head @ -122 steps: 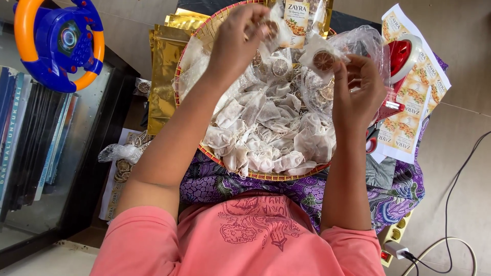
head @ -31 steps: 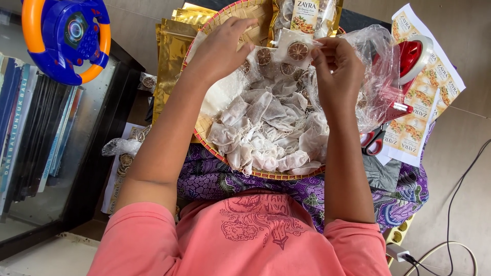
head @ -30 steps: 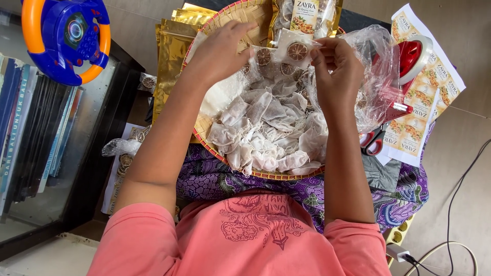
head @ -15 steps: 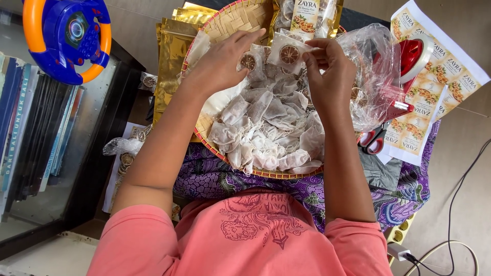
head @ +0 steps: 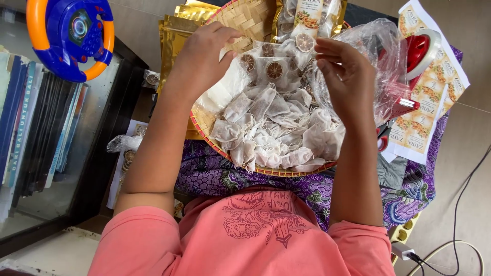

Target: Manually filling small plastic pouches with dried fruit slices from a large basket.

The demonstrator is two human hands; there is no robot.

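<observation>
Beige floor tiles framed the scene from the head camera, with a glass-topped black cabinet of upright books on my left and a blue and orange toy steering wheel resting on top of it. On my lap, over a purple patterned cloth, sat a round woven bamboo tray heaped with small white filter sachets.

My left hand hung over the far left part of the tray, fingers curled inward and pressed onto the corner of a clear packet with a dried citrus slice inside; that packet lay on top of the heap, toward the far rim. I could not tell whether thumb and fingers actually pinched it or only touched it.

My right hand stood opposite, fingers loosely spread and bent, their tips at the mouth of a crumpled clear plastic bag on the right side of the tray. Whether it gripped the bag I could not tell.

Gold foil pouches lay stacked beyond the tray on the left. A red tape dispenser and a sheet of printed labels lay to the right, and white cables trailed across the floor near my right elbow.
</observation>
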